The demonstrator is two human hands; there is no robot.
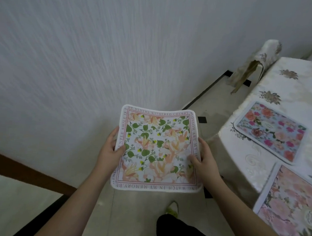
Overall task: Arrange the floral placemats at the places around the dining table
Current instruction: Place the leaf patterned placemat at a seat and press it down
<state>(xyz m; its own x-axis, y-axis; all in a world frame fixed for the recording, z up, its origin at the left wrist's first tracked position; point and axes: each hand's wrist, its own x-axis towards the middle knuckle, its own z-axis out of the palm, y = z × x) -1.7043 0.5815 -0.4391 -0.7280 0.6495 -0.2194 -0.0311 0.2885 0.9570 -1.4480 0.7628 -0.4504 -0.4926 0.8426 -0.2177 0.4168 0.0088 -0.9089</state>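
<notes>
A square floral placemat [157, 149], white with peach flowers, green leaves and a lettered pink border, is held flat in the air over the floor. My left hand [111, 149] grips its left edge and my right hand [204, 157] grips its right edge, thumbs on top. To the right stands the dining table [274, 85] under a cream embroidered cloth. A blue placemat with pink and red flowers [271, 132] lies on it near the edge. A larger pale pink floral placemat [292, 204] lies nearer me, cut off by the frame.
A white textured wall [101, 50] fills the left and back. A cloth-covered chair [255, 63] stands at the table's far corner. Pale floor tiles [203, 106] run between wall and table. My dark trouser leg and a yellow-green shoe [172, 208] show below.
</notes>
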